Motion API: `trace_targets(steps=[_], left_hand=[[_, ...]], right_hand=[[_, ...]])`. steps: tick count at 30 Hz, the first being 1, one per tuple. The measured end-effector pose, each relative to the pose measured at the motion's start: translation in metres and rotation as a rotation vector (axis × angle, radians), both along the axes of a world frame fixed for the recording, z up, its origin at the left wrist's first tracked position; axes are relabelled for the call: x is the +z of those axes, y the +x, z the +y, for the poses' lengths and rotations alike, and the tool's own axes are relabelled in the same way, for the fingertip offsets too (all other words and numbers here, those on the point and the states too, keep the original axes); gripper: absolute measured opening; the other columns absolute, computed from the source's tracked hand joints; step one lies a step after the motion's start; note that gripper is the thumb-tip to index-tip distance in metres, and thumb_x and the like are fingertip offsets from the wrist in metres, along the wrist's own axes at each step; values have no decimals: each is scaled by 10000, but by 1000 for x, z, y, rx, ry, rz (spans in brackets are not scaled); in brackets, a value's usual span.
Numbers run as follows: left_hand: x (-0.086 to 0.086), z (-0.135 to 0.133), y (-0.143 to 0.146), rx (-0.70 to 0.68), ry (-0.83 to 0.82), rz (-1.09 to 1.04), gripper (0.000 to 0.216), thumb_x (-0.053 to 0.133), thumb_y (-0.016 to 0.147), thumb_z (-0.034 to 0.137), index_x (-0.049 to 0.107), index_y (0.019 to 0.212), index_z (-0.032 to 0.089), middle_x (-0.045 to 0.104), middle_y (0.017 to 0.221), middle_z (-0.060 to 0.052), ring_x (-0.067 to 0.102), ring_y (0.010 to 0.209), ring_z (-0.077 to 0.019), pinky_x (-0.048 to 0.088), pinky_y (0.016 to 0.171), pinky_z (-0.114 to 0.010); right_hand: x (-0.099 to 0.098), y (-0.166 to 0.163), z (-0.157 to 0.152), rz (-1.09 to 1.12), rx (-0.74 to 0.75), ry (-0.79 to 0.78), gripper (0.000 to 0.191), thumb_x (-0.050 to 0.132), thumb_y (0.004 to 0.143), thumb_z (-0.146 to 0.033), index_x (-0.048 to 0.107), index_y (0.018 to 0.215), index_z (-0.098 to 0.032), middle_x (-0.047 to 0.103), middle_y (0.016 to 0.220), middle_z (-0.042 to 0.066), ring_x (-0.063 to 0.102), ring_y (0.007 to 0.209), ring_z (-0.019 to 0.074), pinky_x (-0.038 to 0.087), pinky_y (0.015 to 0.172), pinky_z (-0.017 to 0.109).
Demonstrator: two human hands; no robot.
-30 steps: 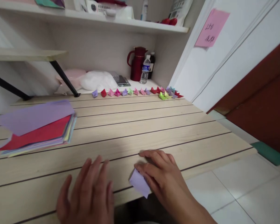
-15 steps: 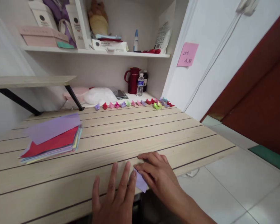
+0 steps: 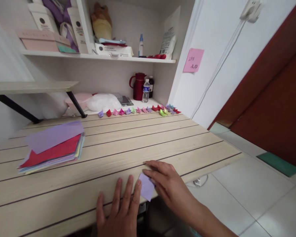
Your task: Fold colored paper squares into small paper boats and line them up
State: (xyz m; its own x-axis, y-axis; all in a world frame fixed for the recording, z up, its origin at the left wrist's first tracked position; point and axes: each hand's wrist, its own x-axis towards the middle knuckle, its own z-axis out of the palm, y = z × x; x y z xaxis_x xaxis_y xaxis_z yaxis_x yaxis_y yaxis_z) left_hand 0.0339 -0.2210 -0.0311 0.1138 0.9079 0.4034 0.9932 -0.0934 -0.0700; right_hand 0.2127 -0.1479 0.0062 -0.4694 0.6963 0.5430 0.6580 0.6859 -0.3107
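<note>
A small folded piece of purple paper point(image 3: 146, 187) lies at the desk's front edge, one corner reaching over it. My left hand point(image 3: 120, 210) rests flat on the desk with fingers spread, its index fingertip touching the paper's left side. From the right, my right hand point(image 3: 169, 184) grips the paper's upper right edge with thumb and index finger; the thumb tip is partly hidden. Farther left sits a stack of coloured paper point(image 3: 54, 148), with purple and red sheets on top. Small folded paper pieces point(image 3: 128, 111) in several colours line the desk's back edge.
A raised wooden stand point(image 3: 34, 86) with black legs occupies the back left. Behind the desk, a red jug point(image 3: 138, 87) and a water bottle point(image 3: 146, 91) stand in the shelf unit. The desk's right edge drops to a tiled floor point(image 3: 236, 191), where a white plug point(image 3: 198, 182) shows.
My right thumb and fingers have shifted right and uncovered more of the purple paper. My left hand stays flat beside it. The whole view has moved slightly.
</note>
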Motion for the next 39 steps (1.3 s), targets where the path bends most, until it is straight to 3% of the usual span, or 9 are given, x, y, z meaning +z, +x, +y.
trace_targets(steps=[3, 8, 12, 15, 22, 25, 30, 35, 39], left_hand=[[0, 0, 1, -23, 28, 7, 693, 377, 832, 2, 523, 1377, 405, 507, 1469, 33, 547, 1316, -286, 205, 1133, -709], [2, -1, 2, -30, 6, -7, 670, 401, 811, 27, 548, 1368, 368, 488, 1477, 39, 537, 1323, -296, 231, 1114, -709], [4, -1, 0, -15, 13, -26, 743, 362, 817, -56, 527, 1371, 410, 514, 1459, 50, 545, 1317, -245, 176, 1161, -665], [3, -1, 0, -19, 33, -40, 740, 363, 825, -66, 539, 1364, 411, 527, 1452, 51, 537, 1325, -237, 107, 1191, -645], [-3, -2, -4, -44, 54, -50, 735, 379, 837, -22, 488, 1396, 442, 508, 1469, 73, 534, 1326, -228, 3, 1204, -608], [-5, -3, -5, -66, 55, -68, 745, 385, 818, 1, 469, 1410, 444, 476, 1482, 95, 529, 1330, -228, -23, 1200, -610], [-10, -1, -4, -69, 124, -90, 706, 403, 819, 40, 478, 1426, 391, 471, 1486, 67, 551, 1302, -252, -5, 1194, -620], [-19, 2, -9, -119, 210, -151, 720, 428, 773, 2, 541, 1377, 376, 558, 1431, 78, 590, 1248, -227, -6, 1221, -526], [-22, -3, -21, -213, 237, -235, 689, 423, 738, -30, 622, 1252, 384, 652, 1353, 75, 605, 1231, -206, 111, 1217, -484]], right_hand=[[-3, 4, -9, -40, -46, 87, 393, 430, 995, -138, 570, 1357, -199, 607, 1381, 119, 544, 1263, 262, 456, 1012, 488], [-10, 4, -26, -281, 114, 225, 574, 551, 964, -501, 494, 1441, -186, 597, 1428, 47, 425, 1388, 325, 333, 1122, 553], [-20, 15, -33, -410, -1, 202, 495, 551, 968, -241, 475, 1457, -249, 535, 1490, -7, 442, 1380, 286, 308, 1117, 531], [-29, 13, -34, -312, -82, 232, 453, 517, 963, -145, 536, 1406, -238, 608, 1417, -1, 497, 1320, 267, 324, 1084, 494], [-50, -7, -28, -116, -202, 250, 393, 612, 962, -344, 587, 1353, -378, 714, 1199, 7, 544, 1187, 288, 306, 1054, 493], [-52, -3, -27, -123, -168, 246, 391, 562, 988, -333, 569, 1378, -361, 700, 1232, 7, 520, 1210, 284, 296, 1055, 479], [-51, -3, -27, -100, -133, 261, 431, 437, 999, -147, 565, 1385, -289, 692, 1261, 13, 492, 1255, 281, 262, 1076, 492], [-52, -8, -26, 38, -109, 246, 398, 478, 968, -120, 617, 1306, -277, 714, 1175, 22, 539, 1195, 269, 325, 1014, 469], [-54, -4, -28, 146, -21, 217, 392, 493, 942, -67, 646, 1242, -268, 718, 1134, 39, 588, 1126, 256, 375, 950, 460]])
